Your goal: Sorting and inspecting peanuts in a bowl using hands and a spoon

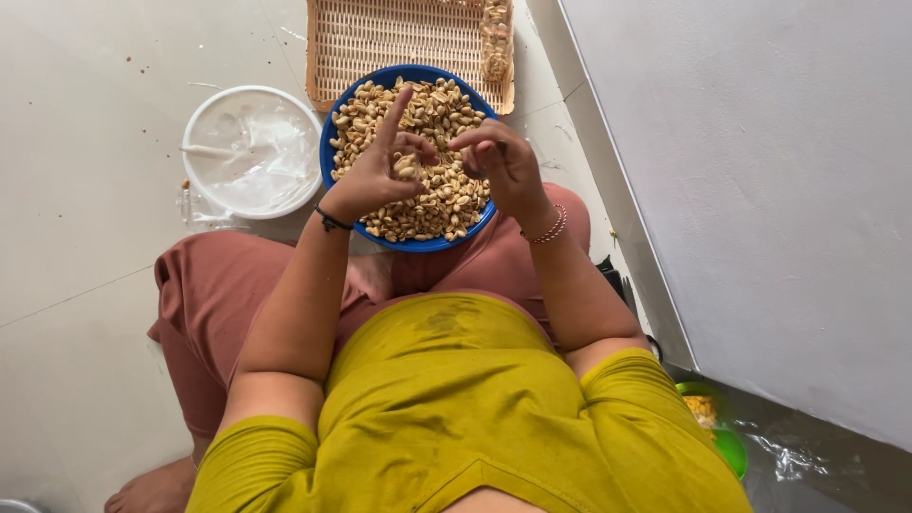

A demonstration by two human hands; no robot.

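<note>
A blue bowl (328, 163) heaped with peanuts (439, 112) rests on my lap. My left hand (372, 171) hovers over the bowl, index finger pointing up, thumb and other fingers closed on a few peanuts (406, 168). My right hand (502, 163) is beside it above the bowl's right side, fingers curled together at the tips; whether it pinches a peanut is hard to tell. A black band circles my left wrist, a beaded bracelet (551, 228) my right.
A woven tray (380, 38) with a strip of peanuts along its right edge lies beyond the bowl. A white bowl (249, 147) lined with clear plastic sits on the floor at the left. A grey wall (760, 190) stands at the right; a green container (727, 446) beside my right arm.
</note>
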